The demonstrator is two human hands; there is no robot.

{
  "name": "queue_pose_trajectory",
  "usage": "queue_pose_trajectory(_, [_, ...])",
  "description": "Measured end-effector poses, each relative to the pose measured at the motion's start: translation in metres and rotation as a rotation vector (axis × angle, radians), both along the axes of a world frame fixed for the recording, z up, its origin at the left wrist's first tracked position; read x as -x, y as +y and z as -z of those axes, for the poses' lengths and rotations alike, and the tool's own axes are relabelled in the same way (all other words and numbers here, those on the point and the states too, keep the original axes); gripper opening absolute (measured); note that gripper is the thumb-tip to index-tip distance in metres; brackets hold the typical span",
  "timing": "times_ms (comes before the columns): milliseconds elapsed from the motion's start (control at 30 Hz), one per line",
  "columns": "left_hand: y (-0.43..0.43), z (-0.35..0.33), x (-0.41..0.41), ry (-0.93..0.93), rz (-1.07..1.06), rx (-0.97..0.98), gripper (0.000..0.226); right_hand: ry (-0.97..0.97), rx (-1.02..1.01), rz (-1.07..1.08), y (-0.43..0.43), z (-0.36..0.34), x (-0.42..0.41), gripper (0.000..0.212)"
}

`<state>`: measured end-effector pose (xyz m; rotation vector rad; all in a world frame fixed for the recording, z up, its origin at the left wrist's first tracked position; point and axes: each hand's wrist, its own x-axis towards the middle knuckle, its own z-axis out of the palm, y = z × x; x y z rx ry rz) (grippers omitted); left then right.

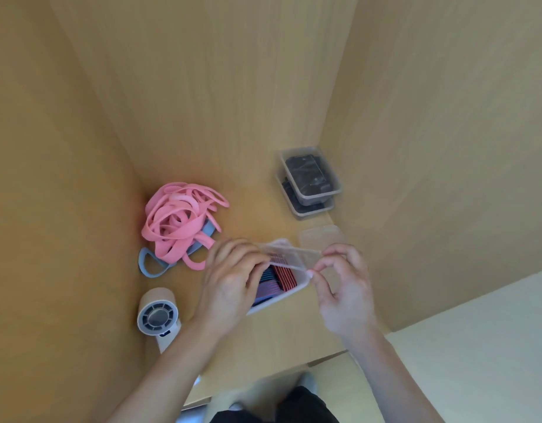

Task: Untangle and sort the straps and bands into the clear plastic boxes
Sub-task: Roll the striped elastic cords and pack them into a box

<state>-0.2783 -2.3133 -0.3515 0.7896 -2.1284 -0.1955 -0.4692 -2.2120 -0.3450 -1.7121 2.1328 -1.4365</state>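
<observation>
A clear plastic box [289, 292] lies on the wooden desk, filled with red-and-black and blue striped straps [278, 277]. Over it I hold a clear lid [291, 256], tilted. My left hand [233, 279] grips the lid's left end, fingers curled over it. My right hand [344, 279] pinches the lid's right end between thumb and fingers. A tangle of pink bands [179, 221] lies at the left wall, with a grey-blue band [159, 264] under it.
Two stacked clear boxes [309, 181] with black straps stand in the back right corner. Another clear lid [321, 235] lies flat behind my right hand. A small beige hand-held fan [158, 312] lies left of my left arm. Wooden walls enclose the desk.
</observation>
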Motion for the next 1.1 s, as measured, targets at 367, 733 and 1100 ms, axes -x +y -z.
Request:
queue_pose_trajectory(367, [0.009,-0.037,-0.012,0.155,-0.147,-0.486,0.009,-0.441,-0.046,-0.022,-0.017,-0.023,0.014,0.01])
queue_pose_trajectory(733, [0.016,-0.009,-0.025,0.499,-0.158,-0.995,0.024,-0.653,-0.122,-0.115,-0.051,-0.007,0.011,0.015])
queue_pose_trajectory(1100, [0.001,0.019,-0.019,0.262,-0.492,-0.838,0.023,-0.363,-0.221,-0.11,-0.088,0.048,0.007,0.013])
